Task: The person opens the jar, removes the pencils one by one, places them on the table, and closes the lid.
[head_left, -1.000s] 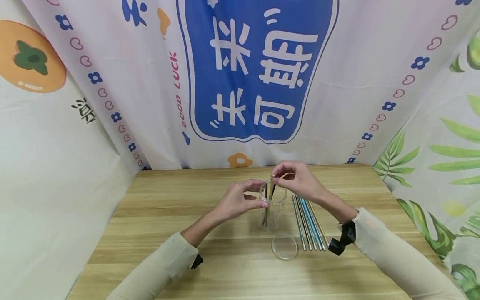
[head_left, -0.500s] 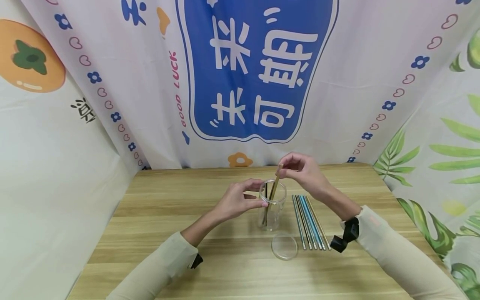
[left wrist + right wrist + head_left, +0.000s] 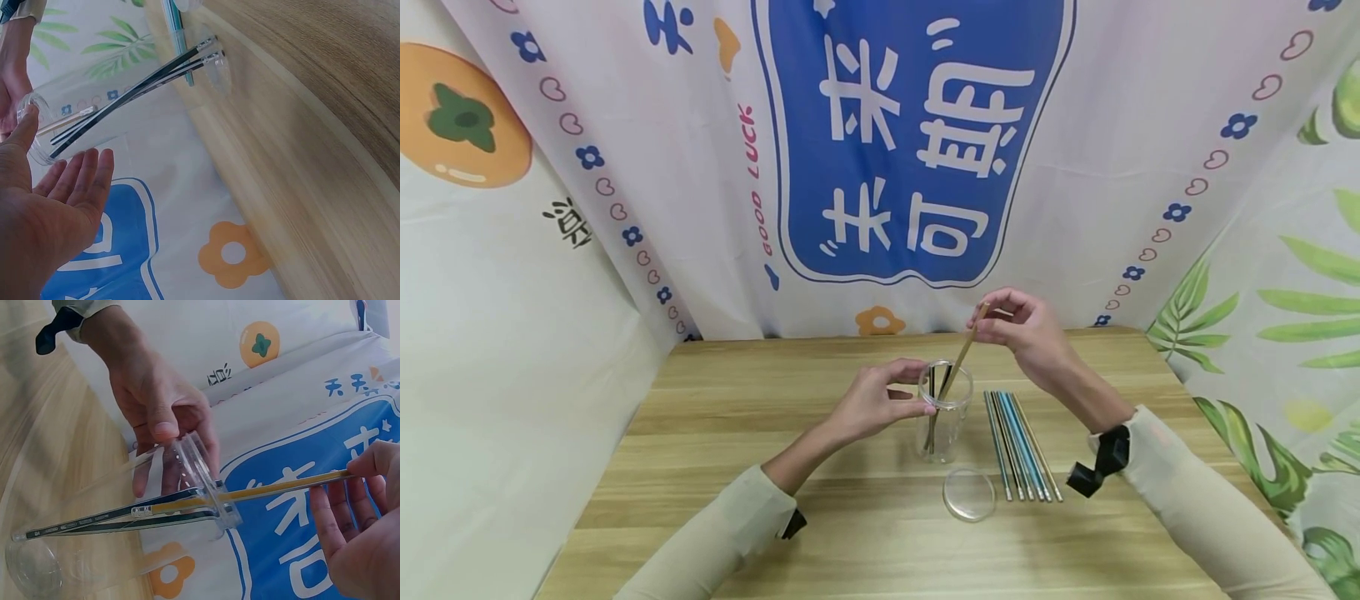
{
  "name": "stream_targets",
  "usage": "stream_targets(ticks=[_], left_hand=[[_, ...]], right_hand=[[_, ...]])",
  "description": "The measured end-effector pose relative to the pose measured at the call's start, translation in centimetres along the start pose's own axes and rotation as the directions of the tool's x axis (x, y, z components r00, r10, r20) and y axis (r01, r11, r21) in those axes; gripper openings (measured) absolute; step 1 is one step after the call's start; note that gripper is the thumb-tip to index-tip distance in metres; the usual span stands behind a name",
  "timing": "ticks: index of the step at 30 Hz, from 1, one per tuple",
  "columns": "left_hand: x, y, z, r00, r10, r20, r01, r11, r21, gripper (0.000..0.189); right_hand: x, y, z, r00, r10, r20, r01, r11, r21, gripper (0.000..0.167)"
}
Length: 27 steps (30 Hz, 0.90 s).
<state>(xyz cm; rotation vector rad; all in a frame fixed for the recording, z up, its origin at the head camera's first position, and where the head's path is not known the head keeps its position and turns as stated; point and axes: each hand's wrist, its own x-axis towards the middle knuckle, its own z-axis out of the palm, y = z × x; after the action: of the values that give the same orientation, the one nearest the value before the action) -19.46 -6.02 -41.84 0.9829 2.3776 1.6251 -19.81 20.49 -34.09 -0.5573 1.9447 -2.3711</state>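
Observation:
My left hand steadies a clear plastic jar near its rim, thumb at the front and fingers behind. The jar stands upright on the table. Two dark pencils lean inside it, eraser ends at the bottom. Above and right of the mouth, my right hand pinches the upper end of a gold pencil. This pencil slants through the opening, its metal-banded eraser end inside the jar, well above the bottom.
A row of blue, dark and gold pencils lies to the right of the jar. In front of the jar is a round clear lid. A printed cloth hangs behind the wooden table.
My right hand has moved up and to the right, drawing the gold pencil partly out of the jar and tilting it. The left hand and jar have hardly moved.

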Motion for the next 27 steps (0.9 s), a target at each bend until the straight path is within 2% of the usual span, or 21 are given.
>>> stream_targets(ticks=[7,15,27], left_hand=[[-0.1,0.1,0.0,1.000,-0.004,0.000,0.004,1.000,-0.005,0.059],[-0.1,0.0,0.0,1.000,-0.008,-0.003,0.008,1.000,0.013,0.060],[-0.2,0.0,0.0,1.000,-0.017,-0.003,0.017,0.999,0.033,0.060]], right_hand=[[0.3,-0.9,-0.5,0.999,-0.027,-0.018,0.029,0.991,0.129,0.028],[0.7,-2.1,-1.3,0.998,-0.035,-0.050,0.045,0.972,0.229,0.027],[1.3,-4.0,-3.3,0.991,-0.034,-0.130,0.082,0.920,0.384,0.023]])
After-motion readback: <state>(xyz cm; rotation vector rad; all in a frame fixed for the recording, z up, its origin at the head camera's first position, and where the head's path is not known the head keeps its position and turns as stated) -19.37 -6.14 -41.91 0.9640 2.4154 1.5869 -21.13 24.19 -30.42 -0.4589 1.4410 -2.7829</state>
